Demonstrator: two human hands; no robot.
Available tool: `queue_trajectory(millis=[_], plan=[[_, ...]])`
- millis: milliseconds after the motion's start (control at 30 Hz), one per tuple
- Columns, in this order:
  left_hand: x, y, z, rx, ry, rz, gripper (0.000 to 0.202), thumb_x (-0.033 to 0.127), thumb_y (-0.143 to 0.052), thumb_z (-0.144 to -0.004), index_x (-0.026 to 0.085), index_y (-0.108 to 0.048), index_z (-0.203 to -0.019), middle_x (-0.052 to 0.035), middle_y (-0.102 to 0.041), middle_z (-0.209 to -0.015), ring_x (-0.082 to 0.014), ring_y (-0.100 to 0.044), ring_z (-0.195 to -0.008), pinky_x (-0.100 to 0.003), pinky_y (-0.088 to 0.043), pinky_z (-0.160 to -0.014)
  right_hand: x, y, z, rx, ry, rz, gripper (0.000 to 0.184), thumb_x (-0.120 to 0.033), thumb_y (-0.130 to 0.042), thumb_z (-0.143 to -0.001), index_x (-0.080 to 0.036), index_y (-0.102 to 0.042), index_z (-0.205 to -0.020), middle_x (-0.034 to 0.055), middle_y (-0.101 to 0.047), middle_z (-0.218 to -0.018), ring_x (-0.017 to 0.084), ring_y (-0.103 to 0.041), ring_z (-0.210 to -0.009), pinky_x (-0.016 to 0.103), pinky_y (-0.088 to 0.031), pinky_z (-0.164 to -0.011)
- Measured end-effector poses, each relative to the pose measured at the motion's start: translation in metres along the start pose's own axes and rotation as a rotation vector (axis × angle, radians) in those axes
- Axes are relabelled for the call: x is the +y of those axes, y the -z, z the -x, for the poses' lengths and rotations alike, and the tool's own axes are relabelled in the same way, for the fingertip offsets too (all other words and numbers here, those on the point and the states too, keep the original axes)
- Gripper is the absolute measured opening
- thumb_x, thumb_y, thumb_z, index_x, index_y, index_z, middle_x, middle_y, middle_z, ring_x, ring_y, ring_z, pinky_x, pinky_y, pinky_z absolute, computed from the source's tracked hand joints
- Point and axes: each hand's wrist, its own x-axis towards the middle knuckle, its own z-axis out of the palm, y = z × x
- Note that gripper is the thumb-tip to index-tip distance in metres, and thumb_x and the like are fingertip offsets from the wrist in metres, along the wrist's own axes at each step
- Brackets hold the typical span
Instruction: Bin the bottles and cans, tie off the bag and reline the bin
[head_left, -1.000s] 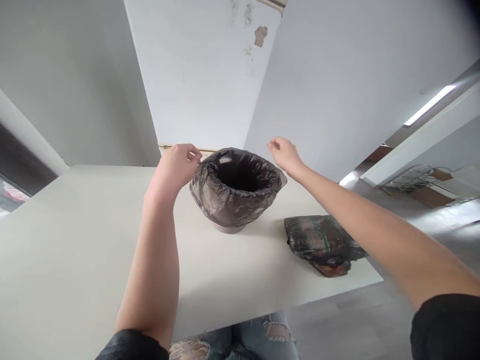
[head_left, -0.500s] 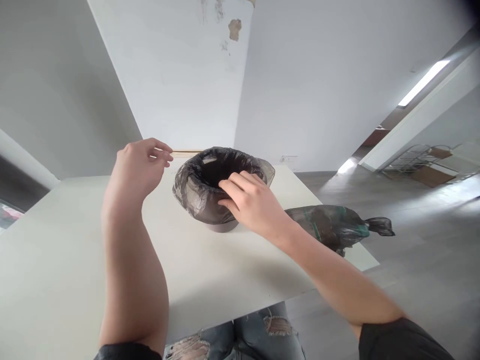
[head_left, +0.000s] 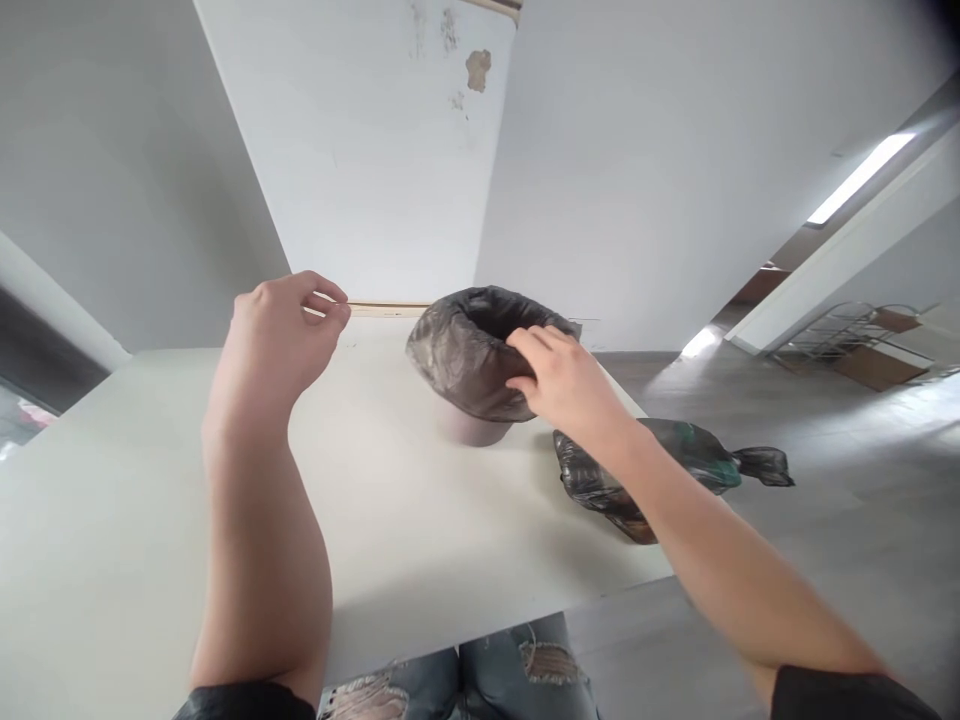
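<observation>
A dark, translucent trash bag [head_left: 469, 365] lines a small trash can [head_left: 474, 428] and hangs folded over its rim. The can's pinkish-grey lower wall shows beneath the bag. My right hand [head_left: 551, 375] grips the lined rim at the near right, its fingers over the inside and its thumb outside. To the left, my left hand [head_left: 289, 325] hovers above the table, apart from the can. Its fingers are loosely curled with a small gap at the tips, and nothing shows between them. The inside of the can is dark.
A filled, knotted dark trash bag [head_left: 600, 485] lies at the right side of the white table [head_left: 375, 540], partly behind my right forearm. Walls stand just behind the table. A wire rack [head_left: 840, 335] is on the floor at far right.
The lined trash can has shifted right, away from my left hand, with my right hand on its rim. Its bag now droops further at the left. My left hand has hardly moved.
</observation>
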Motion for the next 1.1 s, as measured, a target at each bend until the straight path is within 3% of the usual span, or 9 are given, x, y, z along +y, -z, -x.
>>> queue_trajectory(millis=[233,433,600,767,833,900,967,1067,1100], plan=[[0.001,-0.001,-0.001,-0.034,0.007,0.003,0.020,0.038,-0.064,-0.090,0.031,-0.074,-0.106,-0.0002,-0.076,-0.113,-0.0243,-0.067,-0.104,-0.029,-0.049,-0.063,0.085,0.007,0.004,-0.118,-0.117,0.212,0.025,-0.016,-0.063,-0.092,-0.021,-0.063,-0.116,0.0124,-0.070,-0.106,0.035,-0.063,-0.103,0.050,-0.053,-0.084],[0.006,-0.002,0.002,-0.057,0.004,0.003,0.020,0.037,-0.063,-0.091,0.031,-0.073,-0.107,0.0001,-0.077,-0.111,-0.0228,-0.067,-0.103,-0.027,-0.046,-0.061,0.145,0.009,0.008,-0.141,-0.306,0.299,0.037,-0.021,-0.074,-0.088,-0.019,-0.062,-0.122,0.0152,-0.070,-0.114,0.036,-0.063,-0.106,0.046,-0.049,-0.082],[0.008,0.000,0.005,-0.043,-0.064,0.019,0.017,0.029,-0.059,-0.095,0.028,-0.073,-0.105,0.0003,-0.076,-0.109,-0.0206,-0.068,-0.107,-0.029,-0.050,-0.069,0.165,0.001,0.012,-0.160,-0.295,0.362,0.037,-0.019,-0.069,-0.089,-0.015,-0.061,-0.126,0.0183,-0.070,-0.115,0.038,-0.062,-0.111,0.049,-0.049,-0.088],[0.010,0.001,0.007,-0.037,-0.081,0.019,0.019,0.032,-0.058,-0.095,0.027,-0.073,-0.105,-0.0005,-0.076,-0.111,-0.0215,-0.069,-0.109,-0.030,-0.052,-0.073,0.157,-0.006,0.020,-0.095,-0.289,0.329,0.045,-0.025,-0.067,-0.093,-0.015,-0.057,-0.136,0.0218,-0.066,-0.122,0.042,-0.060,-0.120,0.058,-0.050,-0.098],[0.013,0.002,0.009,-0.041,-0.062,0.020,0.019,0.031,-0.058,-0.095,0.027,-0.073,-0.106,-0.0008,-0.076,-0.112,-0.0216,-0.068,-0.108,-0.031,-0.052,-0.074,0.142,0.003,0.025,0.042,-0.309,0.232,0.064,-0.039,-0.072,-0.093,-0.017,-0.049,-0.149,0.0248,-0.058,-0.139,0.043,-0.058,-0.127,0.062,-0.050,-0.103],[0.014,0.003,0.009,-0.035,-0.054,0.017,0.019,0.029,-0.058,-0.095,0.027,-0.073,-0.106,-0.0004,-0.076,-0.111,-0.0212,-0.068,-0.105,-0.031,-0.052,-0.073,0.124,0.020,0.035,0.279,-0.356,0.099,0.080,-0.053,-0.072,-0.093,-0.021,-0.039,-0.159,0.0255,-0.051,-0.148,0.042,-0.060,-0.129,0.062,-0.052,-0.105],[0.014,0.003,0.008,-0.036,-0.064,0.019,0.020,0.028,-0.057,-0.095,0.027,-0.073,-0.106,0.0000,-0.075,-0.110,-0.0203,-0.069,-0.105,-0.030,-0.051,-0.072,0.107,0.042,0.055,0.583,-0.404,-0.008,0.072,-0.060,-0.065,-0.096,-0.029,-0.043,-0.157,0.0220,-0.056,-0.145,0.039,-0.064,-0.125,0.061,-0.055,-0.104],[0.010,0.001,0.005,-0.026,-0.077,0.033,0.019,0.029,-0.058,-0.095,0.028,-0.074,-0.105,0.0006,-0.076,-0.108,-0.0196,-0.070,-0.105,-0.028,-0.050,-0.069,0.101,0.073,0.108,1.069,-0.523,-0.009,0.043,-0.066,-0.040,-0.103,-0.048,-0.064,-0.135,0.0141,-0.065,-0.137,0.043,-0.063,-0.127,0.067,-0.050,-0.106],[0.008,0.001,0.004,-0.018,-0.074,0.036,0.019,0.030,-0.059,-0.094,0.029,-0.074,-0.105,0.0007,-0.076,-0.107,-0.0197,-0.070,-0.104,-0.027,-0.050,-0.068,0.105,0.079,0.132,1.125,-0.614,0.019,0.047,-0.069,-0.029,-0.102,-0.057,-0.063,-0.133,0.0089,-0.064,-0.143,0.046,-0.057,-0.136,0.071,-0.044,-0.111]])
